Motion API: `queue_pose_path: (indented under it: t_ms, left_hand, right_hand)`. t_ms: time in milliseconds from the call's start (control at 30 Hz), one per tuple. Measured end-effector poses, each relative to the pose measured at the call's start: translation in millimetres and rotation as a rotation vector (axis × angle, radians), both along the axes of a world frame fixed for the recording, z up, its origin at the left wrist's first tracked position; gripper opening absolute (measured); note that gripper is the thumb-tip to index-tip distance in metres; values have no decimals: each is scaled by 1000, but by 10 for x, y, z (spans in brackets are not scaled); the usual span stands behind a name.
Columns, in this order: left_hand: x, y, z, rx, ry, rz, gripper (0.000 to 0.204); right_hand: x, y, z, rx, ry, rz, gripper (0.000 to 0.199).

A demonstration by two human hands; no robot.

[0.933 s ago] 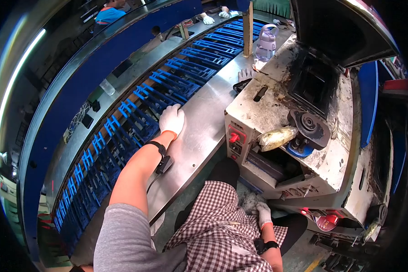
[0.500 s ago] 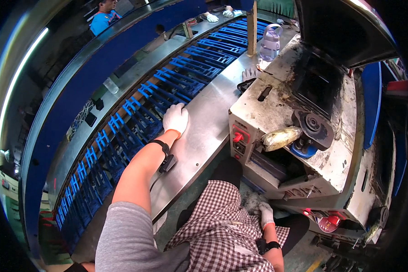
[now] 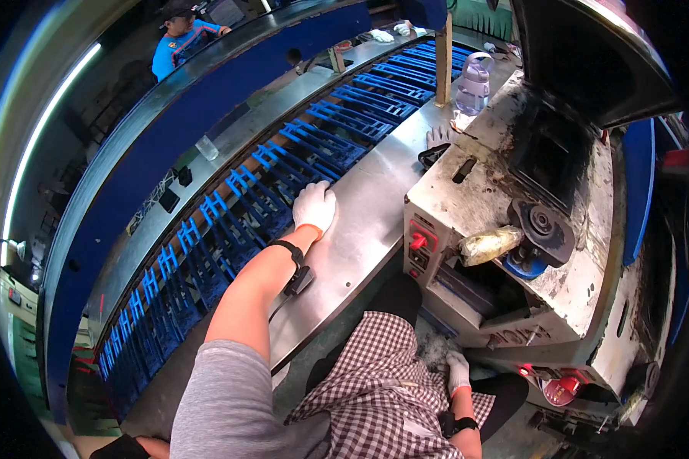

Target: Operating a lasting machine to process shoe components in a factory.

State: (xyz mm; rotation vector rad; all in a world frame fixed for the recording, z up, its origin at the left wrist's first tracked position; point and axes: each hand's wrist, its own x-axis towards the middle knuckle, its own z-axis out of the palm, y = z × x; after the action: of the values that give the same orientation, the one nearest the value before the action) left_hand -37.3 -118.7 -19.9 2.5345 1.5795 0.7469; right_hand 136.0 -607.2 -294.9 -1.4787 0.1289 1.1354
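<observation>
Since earlier, only the view shifts: the white-gloved left hand [image 3: 314, 206] rests flat, fingers together, gripping nothing, on the bare steel bench [image 3: 360, 229], blue plastic racks [image 3: 283, 172] just left, while the gloved right hand [image 3: 458, 372] sits near, grip unclear.

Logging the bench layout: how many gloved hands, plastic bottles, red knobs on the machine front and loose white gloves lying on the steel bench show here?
Gloved hands: 2, left hand on the steel bench, right hand at the lap
Translucent purple plastic bottle: 1
Red knob: 1
Loose white glove: 1
Total: 5
</observation>
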Motion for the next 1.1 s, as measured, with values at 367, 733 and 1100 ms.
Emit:
queue_pose_path:
  t_ms: [367, 733, 1100]
  left_hand:
    - [-154, -36, 114, -59, 35, 51, 37]
    - [-56, -48, -13, 63, -37, 25, 24]
    - [-92, -22, -66, 55, -54, 23, 25]
  right_hand:
    - [-37, 38, -87, 51, -20, 18, 25]
    - [62, -116, -322, -46, 51, 74, 34]
    - [23, -201, -280, -89, 75, 52, 29]
